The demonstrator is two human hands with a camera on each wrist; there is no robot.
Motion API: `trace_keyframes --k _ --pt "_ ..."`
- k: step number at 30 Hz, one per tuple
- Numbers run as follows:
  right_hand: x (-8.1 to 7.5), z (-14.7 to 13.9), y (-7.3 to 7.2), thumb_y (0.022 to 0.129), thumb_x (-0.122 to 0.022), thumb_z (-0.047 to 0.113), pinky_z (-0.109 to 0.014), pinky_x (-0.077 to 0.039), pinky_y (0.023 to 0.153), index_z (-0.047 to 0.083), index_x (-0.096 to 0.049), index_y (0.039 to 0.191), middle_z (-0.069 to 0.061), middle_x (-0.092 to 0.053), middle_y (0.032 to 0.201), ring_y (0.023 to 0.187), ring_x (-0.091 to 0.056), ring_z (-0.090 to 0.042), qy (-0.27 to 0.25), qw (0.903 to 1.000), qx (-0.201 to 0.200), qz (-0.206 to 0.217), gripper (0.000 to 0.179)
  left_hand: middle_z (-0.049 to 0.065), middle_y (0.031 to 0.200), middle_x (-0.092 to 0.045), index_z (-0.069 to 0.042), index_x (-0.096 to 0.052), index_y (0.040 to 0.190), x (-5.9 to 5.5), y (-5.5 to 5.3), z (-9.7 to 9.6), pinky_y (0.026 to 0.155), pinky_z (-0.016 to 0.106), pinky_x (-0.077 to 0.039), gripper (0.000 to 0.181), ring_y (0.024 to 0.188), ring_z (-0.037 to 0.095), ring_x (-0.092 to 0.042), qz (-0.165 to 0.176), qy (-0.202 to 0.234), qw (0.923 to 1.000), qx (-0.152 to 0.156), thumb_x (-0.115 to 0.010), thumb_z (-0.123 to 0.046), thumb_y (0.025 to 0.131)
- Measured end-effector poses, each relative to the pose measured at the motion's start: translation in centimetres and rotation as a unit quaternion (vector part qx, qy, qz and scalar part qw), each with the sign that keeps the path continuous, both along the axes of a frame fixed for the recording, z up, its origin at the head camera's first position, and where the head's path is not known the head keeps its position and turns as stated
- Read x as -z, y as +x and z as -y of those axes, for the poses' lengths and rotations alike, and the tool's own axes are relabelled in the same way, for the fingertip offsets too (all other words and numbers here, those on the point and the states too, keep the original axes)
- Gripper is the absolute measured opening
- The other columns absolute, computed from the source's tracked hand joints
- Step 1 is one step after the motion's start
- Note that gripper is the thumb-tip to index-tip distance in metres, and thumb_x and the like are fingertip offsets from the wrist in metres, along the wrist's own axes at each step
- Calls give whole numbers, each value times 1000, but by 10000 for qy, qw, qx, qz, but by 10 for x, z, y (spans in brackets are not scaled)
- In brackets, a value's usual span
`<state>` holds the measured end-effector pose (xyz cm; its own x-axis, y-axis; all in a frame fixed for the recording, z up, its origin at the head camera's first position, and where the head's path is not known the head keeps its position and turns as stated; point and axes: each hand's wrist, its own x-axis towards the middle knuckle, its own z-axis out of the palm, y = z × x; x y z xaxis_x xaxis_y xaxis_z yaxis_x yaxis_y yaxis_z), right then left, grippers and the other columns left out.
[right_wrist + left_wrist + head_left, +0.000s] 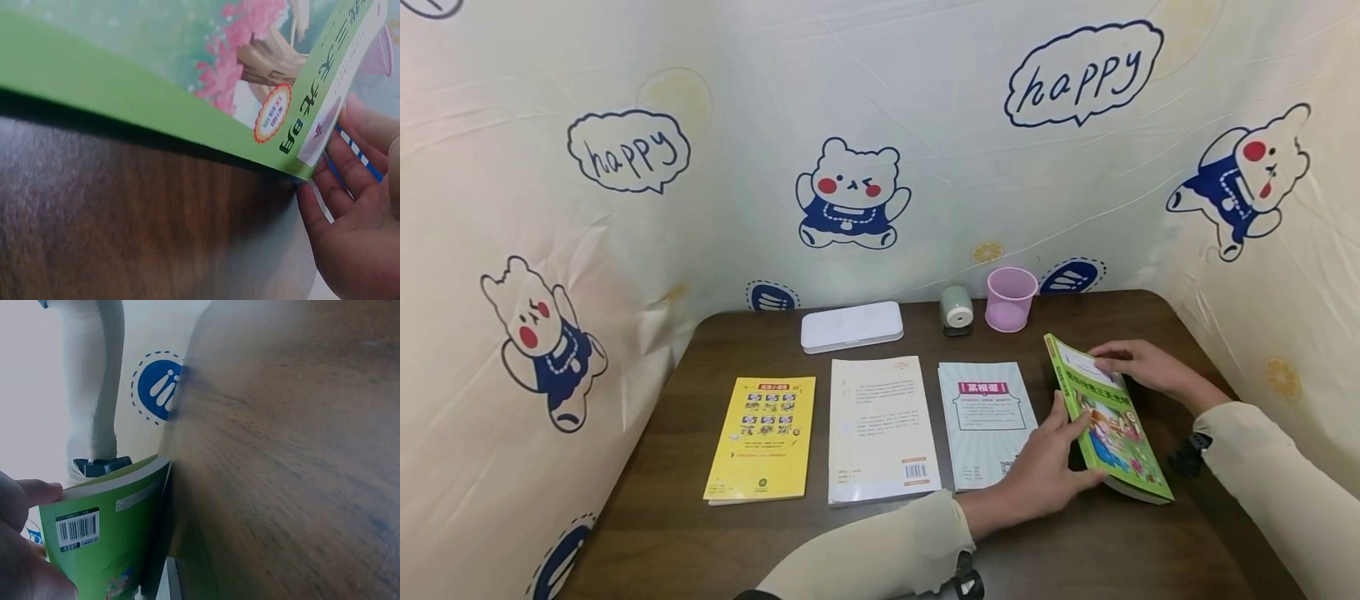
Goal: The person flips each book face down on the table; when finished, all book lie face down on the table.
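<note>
A green paperback book [1108, 425] with a colourful illustrated cover is tilted at the right side of the table, its spine side raised. My left hand [1037, 471] grips it by the spine side near the lower end, thumb at the bottom edge. In the left wrist view, the book's back cover [103, 540] shows a barcode and faces the table at a slant. At the top right corner, my right hand [1142, 367] pinches the book; in the right wrist view its fingers [340, 178] reach behind that corner. Left of the book lies a pale blue book [988, 421], partly behind my left hand.
A cream book [880, 429] and a yellow book [763, 437] lie further left in the same row. Behind them stand a white flat case [852, 325], a green pencil sharpener [957, 310] and a pink mesh cup [1010, 302]. A printed cloth [737, 225] hangs around the table [662, 517].
</note>
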<state>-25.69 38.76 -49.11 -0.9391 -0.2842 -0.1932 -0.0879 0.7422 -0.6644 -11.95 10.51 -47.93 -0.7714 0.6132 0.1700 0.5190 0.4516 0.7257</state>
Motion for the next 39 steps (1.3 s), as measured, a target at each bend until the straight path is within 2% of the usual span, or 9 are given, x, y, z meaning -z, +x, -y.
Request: trace_keyframes --k 6,10,13,18,24,27,31,35,39 --pt "-3 7 0 109 -53 36 -51 -49 93 -5 -54 144 -27 -63 132 110 -60 -35 -109 9999 -34 15 54 23 171 -7 -6 -39 158 -5 -1 4 115 20 -35 75 154 25 -23 4 328 9995 50 -75 -30 96" --pt "-7 14 1 109 -51 36 -65 -46 100 -4 -51 147 -33 -56 140 124 -55 -46 -149 9998 -89 -62 55 24 170 -7 -4 -40 157 -9 -1 7 117 23 -34 72 155 26 -23 -118 530 9985 92 -73 -29 98" --pt "-10 19 1 110 -50 36 -72 -41 104 -4 -49 149 -35 -52 145 131 -49 -52 -194 9996 -139 -131 56 24 170 -8 -4 -41 157 -11 -1 8 118 25 -34 70 155 27 -22 -208 655 9976 116 -71 -29 100" --pt "-16 29 2 110 -49 35 -72 -39 106 -2 -49 150 -34 -51 147 134 -47 -52 -429 9986 -179 -255 54 21 171 -9 -5 -41 157 -13 -1 9 120 26 -33 67 156 25 -20 -248 758 9967 139 -69 -29 101" --pt "-24 40 3 109 -48 43 -73 -38 105 4 -48 153 -30 -47 152 134 -46 -47 -684 9976 -16 -116 58 20 171 -10 -5 -42 156 -16 1 8 119 25 -33 64 154 22 -24 -205 862 9959 185 -68 -28 102" --pt "-29 46 2 108 -49 48 -70 -39 103 6 -45 155 -29 -44 154 131 -45 -45 -839 9964 79 8 64 20 171 -10 -5 -43 156 -17 1 7 119 24 -33 63 153 20 -28 -234 911 9954 203 -68 -28 102" --pt "-36 51 3 108 -48 49 -60 -44 105 4 -40 157 -28 -45 153 126 -49 -39 -1158 9931 152 74 68 19 171 -10 -5 -44 155 -19 2 7 118 22 -33 63 152 19 -30 -298 953 9948 206 -68 -27 102" --pt "-42 55 3 109 -48 43 -48 -48 109 -1 -38 157 -28 -47 151 123 -59 -17 -1561 9877 71 -38 66 19 172 -9 -5 -45 155 -22 3 7 116 19 -33 62 151 18 -32 -375 973 9943 217 -68 -27 102" --pt "-47 58 2 110 -49 39 -27 -51 102 -4 -37 156 -31 -45 152 115 -60 4 -2102 9776 -7 -46 64 18 172 -8 -5 -45 155 -25 4 7 114 15 -33 61 149 16 -34 -440 969 9940 240 -67 -27 102"
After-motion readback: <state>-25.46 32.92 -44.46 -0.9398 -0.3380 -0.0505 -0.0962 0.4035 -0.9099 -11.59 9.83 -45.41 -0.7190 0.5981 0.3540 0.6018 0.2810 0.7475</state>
